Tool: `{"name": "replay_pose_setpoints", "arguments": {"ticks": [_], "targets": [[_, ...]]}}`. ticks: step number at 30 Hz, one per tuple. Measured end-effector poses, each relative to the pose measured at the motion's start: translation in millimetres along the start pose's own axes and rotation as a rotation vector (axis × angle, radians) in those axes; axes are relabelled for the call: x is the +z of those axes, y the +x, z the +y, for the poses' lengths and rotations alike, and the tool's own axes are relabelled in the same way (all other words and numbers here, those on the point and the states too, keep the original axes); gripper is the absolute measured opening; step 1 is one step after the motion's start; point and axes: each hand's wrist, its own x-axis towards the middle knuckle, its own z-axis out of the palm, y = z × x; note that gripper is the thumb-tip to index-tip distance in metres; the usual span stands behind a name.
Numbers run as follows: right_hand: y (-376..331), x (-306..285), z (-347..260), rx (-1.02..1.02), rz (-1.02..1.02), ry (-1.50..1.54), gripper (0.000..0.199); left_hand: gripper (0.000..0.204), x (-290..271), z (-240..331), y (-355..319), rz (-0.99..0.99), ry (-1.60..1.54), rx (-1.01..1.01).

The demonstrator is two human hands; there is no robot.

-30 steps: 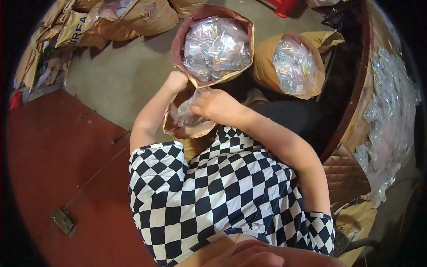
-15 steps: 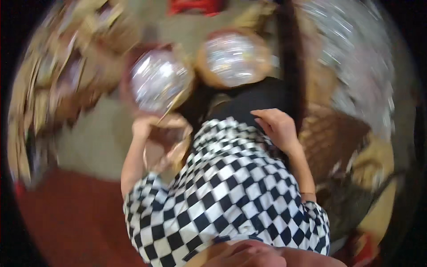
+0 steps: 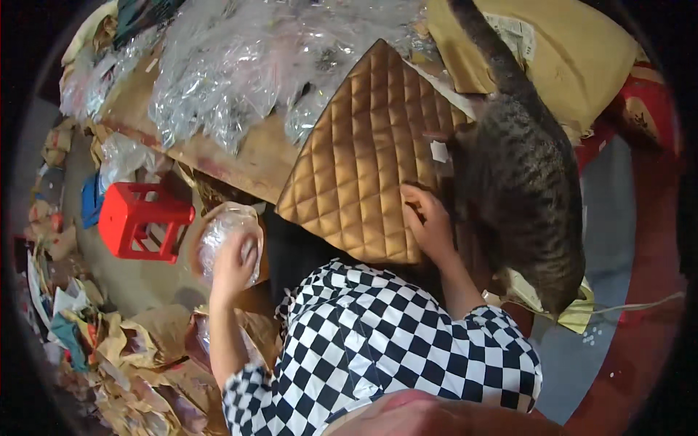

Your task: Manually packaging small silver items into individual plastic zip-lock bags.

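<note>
My left hand [image 3: 234, 267] reaches down onto a bundle of clear plastic [image 3: 218, 236] in a round brown container [image 3: 196, 254]. Its fingers are curled, and whatever lies between them is hidden. Over the near part of a brown quilted mat [image 3: 356, 152] is my right hand [image 3: 430, 225], loosely bent, with a gap between thumb and forefinger and nothing in it. A small white tag [image 3: 439, 151] lies on the mat near those fingers. Just right of the mat stands a striped tabby cat [image 3: 527, 174], head lowered and tail up.
A wooden table [image 3: 233, 163] bears a heap of clear plastic packages [image 3: 233, 73]. At the left stands a red plastic stool [image 3: 138, 218]. Torn brown paper packaging [image 3: 153, 363] covers the lower left floor. A large yellow-brown bag [image 3: 560, 58] lies behind the cat.
The view has swung right, bringing the mat and cat into full sight. My left hand has left a brown paper bag and moved onto the plastic in the container. My right hand is now over the mat.
</note>
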Motion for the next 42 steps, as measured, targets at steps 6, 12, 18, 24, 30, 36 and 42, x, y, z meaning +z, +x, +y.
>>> {"name": "replay_pose_setpoints", "arguments": {"ticks": [6,12,18,24,30,36,42], "targets": [[-2,14,-31,-0.028,0.004,-0.066,0.049,0.032,12,60,216,0.082,0.239,0.361],[22,52,-27,0.151,0.03,-0.362,0.074,0.03,58,29,315,0.07,0.369,0.42],[24,56,-26,-0.036,-0.077,-0.267,0.057,0.028,109,43,389,0.06,0.343,0.455],[23,55,-38,-0.101,0.015,-0.171,0.038,0.038,178,76,434,-0.227,0.359,0.634],[17,55,-39,-0.129,0.061,-0.142,0.03,0.024,237,96,424,-0.628,0.473,0.469],[13,57,-38,-0.107,0.109,-0.089,0.024,0.025,231,85,428,-0.411,0.171,0.383],[9,48,-45,-0.115,0.067,-0.084,0.017,0.03,258,65,428,-0.576,-0.208,0.516]]}}
